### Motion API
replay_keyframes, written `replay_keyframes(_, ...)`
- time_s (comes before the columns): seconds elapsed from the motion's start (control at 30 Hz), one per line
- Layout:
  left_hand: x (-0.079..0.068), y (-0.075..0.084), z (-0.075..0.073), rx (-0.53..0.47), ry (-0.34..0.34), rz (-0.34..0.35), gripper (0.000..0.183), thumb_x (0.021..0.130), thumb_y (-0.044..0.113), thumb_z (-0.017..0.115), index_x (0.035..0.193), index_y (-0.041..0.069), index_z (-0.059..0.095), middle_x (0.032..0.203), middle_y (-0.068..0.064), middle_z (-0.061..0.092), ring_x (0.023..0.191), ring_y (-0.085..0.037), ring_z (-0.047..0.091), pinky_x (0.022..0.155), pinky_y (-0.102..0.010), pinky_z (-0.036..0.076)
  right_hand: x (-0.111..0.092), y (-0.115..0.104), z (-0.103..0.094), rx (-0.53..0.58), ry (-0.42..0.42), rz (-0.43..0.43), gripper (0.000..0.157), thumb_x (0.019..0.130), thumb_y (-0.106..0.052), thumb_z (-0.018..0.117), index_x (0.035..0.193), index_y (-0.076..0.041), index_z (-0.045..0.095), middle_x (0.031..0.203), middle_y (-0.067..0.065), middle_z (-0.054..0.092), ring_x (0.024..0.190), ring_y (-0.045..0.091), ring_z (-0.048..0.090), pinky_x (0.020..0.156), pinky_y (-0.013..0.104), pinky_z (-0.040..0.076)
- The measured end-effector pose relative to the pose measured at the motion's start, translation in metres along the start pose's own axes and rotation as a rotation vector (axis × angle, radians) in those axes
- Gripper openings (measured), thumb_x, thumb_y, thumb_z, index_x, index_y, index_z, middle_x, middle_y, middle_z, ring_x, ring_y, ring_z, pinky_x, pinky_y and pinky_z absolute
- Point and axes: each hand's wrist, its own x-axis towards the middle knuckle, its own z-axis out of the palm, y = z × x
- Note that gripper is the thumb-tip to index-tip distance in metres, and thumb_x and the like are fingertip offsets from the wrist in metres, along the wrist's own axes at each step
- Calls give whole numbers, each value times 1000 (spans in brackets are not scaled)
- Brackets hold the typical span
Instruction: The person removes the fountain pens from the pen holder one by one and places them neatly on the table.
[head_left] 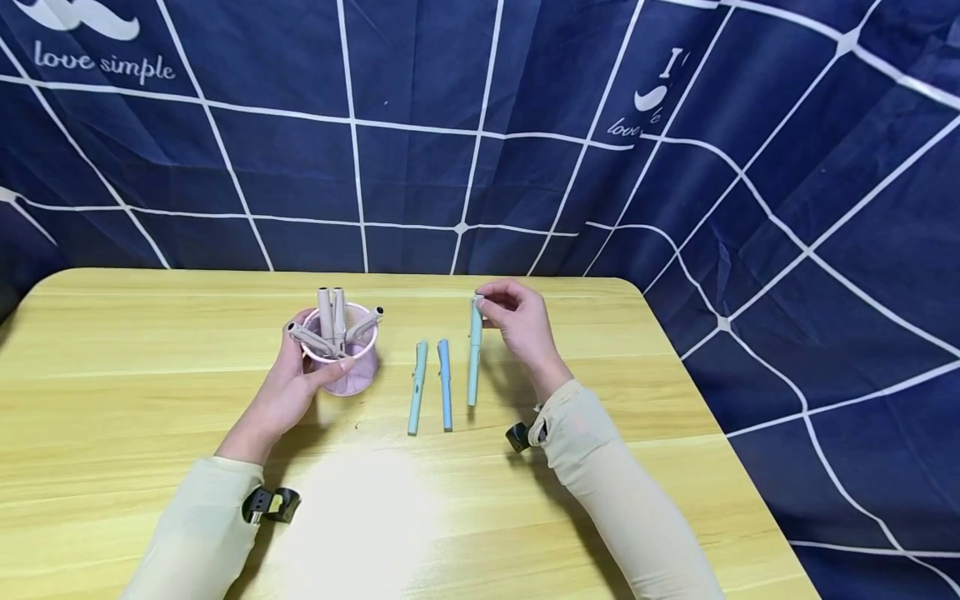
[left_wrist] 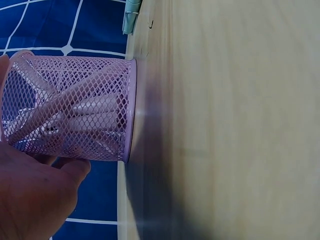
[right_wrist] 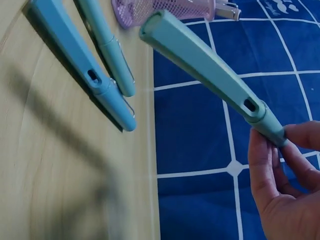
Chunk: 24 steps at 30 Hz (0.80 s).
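Observation:
My left hand grips a pink mesh pen holder, thumb across its near side and fingers round the left. Several greyish-beige pens lean out of it in different directions; their lower parts show through the mesh in the left wrist view. Between thumb and fingertips, my right hand pinches a pale green pen by its clip end. That pen is raised off the table, its other end pointing toward me. Left of it, a blue pen and another pale green pen lie side by side.
The wood-grain table has rounded far corners, with a bright glare patch near its front. A dark blue cloth with white grid lines hangs behind and along the right side. Each wrist wears a small black camera.

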Motion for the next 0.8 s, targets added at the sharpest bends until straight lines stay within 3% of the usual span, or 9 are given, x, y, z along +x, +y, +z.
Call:
replay_keyframes(0.27,0,1,0,14,-4,15,80,92,5,65,153,8,13,150,-17,30,137,-29,30,115,-47,19,2,9,-5,-43,-48,62,17,89,5,66,105,12,66,91,13,65,76,16,62,72,32,58)
replay_keyframes(0.63,2,-1,1,21,-6,0,81,93,7,65,153,8,12,150,-17,30,136,-30,31,114,-48,21,6,32,-14,-143,-87,132,14,90,5,64,103,10,66,92,16,63,76,19,60,81,52,55)
replay_keyframes(0.8,2,0,0,26,1,2,80,92,7,65,153,8,13,148,-17,31,135,-29,32,113,-48,21,9,41,-13,-174,-123,159,14,89,6,63,102,11,65,90,14,63,72,18,61,75,43,57)
